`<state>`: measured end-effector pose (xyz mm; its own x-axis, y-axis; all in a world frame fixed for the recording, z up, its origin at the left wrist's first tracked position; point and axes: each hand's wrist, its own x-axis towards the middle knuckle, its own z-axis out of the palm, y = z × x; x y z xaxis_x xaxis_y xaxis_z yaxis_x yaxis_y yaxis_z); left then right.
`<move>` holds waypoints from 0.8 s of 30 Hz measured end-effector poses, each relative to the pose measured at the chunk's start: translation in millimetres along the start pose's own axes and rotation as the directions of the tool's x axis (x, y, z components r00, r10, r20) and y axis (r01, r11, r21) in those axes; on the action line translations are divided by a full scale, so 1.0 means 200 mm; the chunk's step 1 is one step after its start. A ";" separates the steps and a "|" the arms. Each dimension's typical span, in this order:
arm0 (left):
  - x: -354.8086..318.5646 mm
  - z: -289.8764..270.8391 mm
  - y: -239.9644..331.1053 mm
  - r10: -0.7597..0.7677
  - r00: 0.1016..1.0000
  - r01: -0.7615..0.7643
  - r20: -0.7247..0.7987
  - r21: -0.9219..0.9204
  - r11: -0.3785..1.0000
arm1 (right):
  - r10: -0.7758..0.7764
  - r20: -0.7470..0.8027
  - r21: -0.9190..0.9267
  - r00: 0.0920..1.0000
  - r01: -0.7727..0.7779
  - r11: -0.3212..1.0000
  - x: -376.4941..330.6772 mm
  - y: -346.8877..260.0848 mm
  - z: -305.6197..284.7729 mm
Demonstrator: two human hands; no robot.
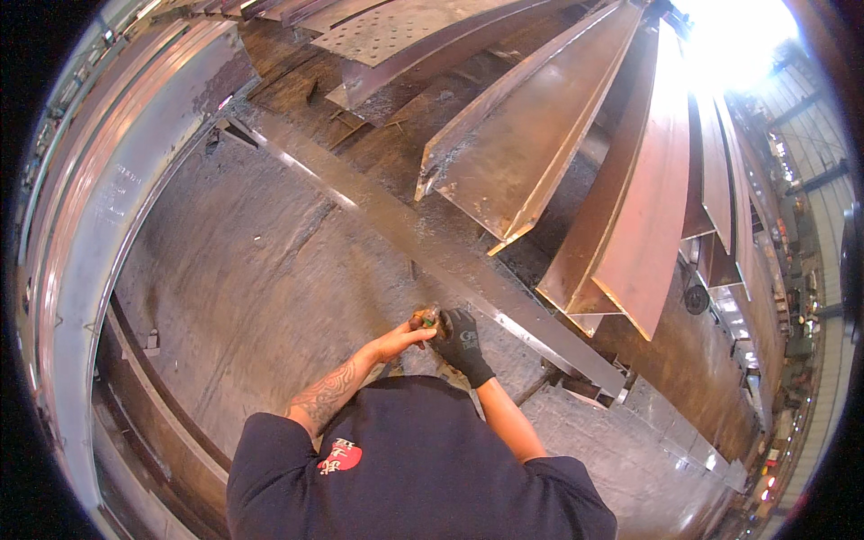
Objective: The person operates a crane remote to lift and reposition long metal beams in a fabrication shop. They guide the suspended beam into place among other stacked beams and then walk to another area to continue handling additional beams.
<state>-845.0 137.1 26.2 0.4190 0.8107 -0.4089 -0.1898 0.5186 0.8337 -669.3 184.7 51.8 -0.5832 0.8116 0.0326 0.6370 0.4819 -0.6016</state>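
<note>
Both my hands meet in front of my chest around a small brownish object (424,319) with a green spot and a greyish end; its kind is too small to make out. My bare left hand (402,341) is closed on it, thumb pointing toward the right. A black work glove covers my right hand (464,346), whose fingers curl against the object's right side and partly hide it. Just beyond the hands runs a long flat steel rail (396,236), crossing diagonally from upper left to lower right.
Large brown I-beams (522,171) jut toward me from the far right, with sharp cut ends. Long steel beams (121,193) line the left side. A plate with rows of holes (405,31) lies at the back. Beneath everything is a worn grey floor (238,261).
</note>
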 end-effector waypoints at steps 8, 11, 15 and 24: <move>-0.09 -0.03 -0.05 0.147 0.949 -0.233 -0.278 -0.311 0.921 | 0.005 0.225 0.035 0.974 -0.014 0.999 0.07 -0.21 0.03; -0.11 -0.06 -0.10 0.179 0.929 -0.286 -0.325 -0.318 0.904 | -0.097 0.116 -0.034 0.989 0.102 0.994 0.03 -0.18 0.13; -0.19 -0.06 -0.16 0.078 0.951 -0.267 -0.300 -0.665 0.698 | -0.029 0.132 0.005 0.991 0.029 1.000 -0.08 -0.21 0.17; -0.10 0.01 -0.53 -0.100 0.952 -0.160 -0.288 -0.751 0.641 | 0.266 0.576 0.031 0.773 -0.346 0.938 -0.17 -0.17 0.09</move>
<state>-831.2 65.6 -53.7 0.1619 0.7982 -0.5802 -0.8553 0.4067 0.3209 -679.9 134.6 56.0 -0.5718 0.5655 -0.5944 0.7834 0.1612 -0.6002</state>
